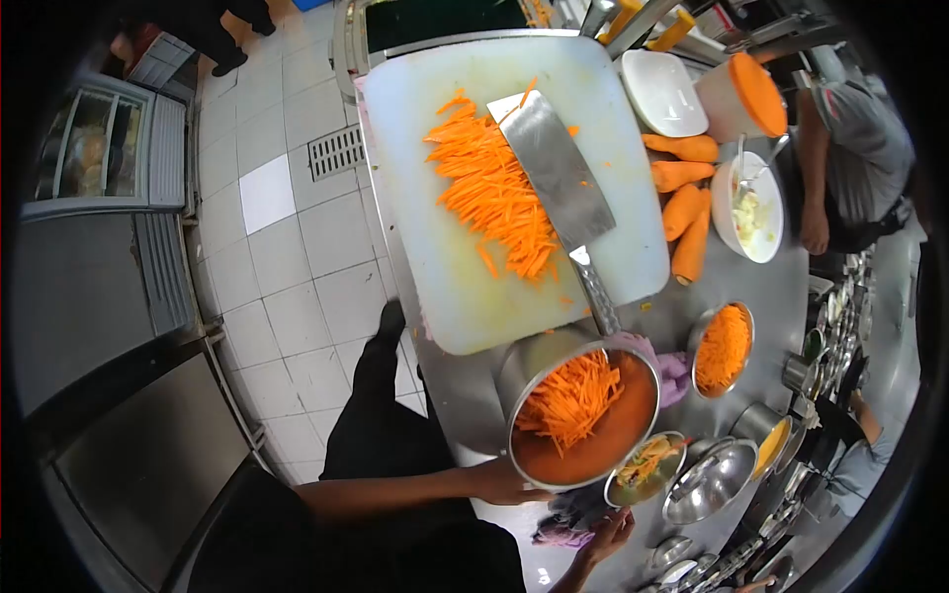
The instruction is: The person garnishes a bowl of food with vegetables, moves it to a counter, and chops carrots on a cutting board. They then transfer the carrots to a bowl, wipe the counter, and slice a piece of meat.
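My left hand (pixel 509 482) is at the near side of a deep metal pot (pixel 514 381), gripping its rim, with some fingers hidden. Shredded carrot (pixel 571 400) is heaped inside; the orange tone around it may be liquid or reflection. Below the pot, my right hand (pixel 605 537) has curled fingers at a dark and purple cloth (pixel 561 537). Another purple cloth (pixel 672 371) lies against the pot's far side. On the white cutting board (pixel 435 306), a cleaver (pixel 559 173) rests beside a pile of carrot strips (pixel 489 188), its handle ending near the pot.
Whole peeled carrots (pixel 682 210) lie beside the board, near a white bowl (pixel 766 212) and an orange-lidded tub (pixel 736 99). Shredded carrot fills a metal bowl (pixel 722 348). More metal bowls (pixel 710 482) stand beyond my hands. Another person (pixel 860 148) is across the counter.
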A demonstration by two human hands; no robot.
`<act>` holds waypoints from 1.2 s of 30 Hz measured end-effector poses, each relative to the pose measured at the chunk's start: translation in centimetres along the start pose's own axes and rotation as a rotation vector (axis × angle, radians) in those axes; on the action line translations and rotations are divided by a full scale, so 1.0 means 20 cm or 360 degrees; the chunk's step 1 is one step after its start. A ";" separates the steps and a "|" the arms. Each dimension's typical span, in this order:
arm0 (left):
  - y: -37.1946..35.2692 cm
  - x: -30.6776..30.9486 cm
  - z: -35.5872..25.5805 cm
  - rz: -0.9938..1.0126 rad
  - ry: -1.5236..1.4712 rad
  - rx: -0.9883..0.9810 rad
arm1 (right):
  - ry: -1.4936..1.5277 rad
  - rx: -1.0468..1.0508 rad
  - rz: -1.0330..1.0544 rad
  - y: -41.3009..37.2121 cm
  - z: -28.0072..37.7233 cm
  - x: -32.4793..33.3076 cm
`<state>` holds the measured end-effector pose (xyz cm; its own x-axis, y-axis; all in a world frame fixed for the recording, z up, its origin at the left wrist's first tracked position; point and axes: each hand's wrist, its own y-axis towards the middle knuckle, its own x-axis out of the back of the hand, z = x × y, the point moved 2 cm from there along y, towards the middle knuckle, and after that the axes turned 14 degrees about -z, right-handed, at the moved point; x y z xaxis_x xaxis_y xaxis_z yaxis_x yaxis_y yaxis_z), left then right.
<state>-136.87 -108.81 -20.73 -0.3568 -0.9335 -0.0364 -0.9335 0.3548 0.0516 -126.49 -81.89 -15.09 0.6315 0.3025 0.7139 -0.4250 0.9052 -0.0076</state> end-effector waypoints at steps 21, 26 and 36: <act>1.18 1.98 -0.19 -0.0956 0.1274 -0.0092 | 0.0757 -0.1266 -0.0239 -0.17 0.16 -0.25; 1.23 1.94 -0.17 -0.0894 0.1421 -0.0131 | 0.0985 -0.1255 -0.0135 -0.24 0.11 -0.24; 1.21 1.89 -0.13 -0.0923 0.1632 -0.0351 | 0.1156 -0.1003 -0.0129 -0.19 0.01 -0.19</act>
<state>-172.76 -135.67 -18.17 0.4029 -0.5938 0.6964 -0.8841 -0.0558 0.4639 -127.32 -86.49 -17.65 0.9807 0.1517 0.1230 -0.0701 0.8615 -0.5030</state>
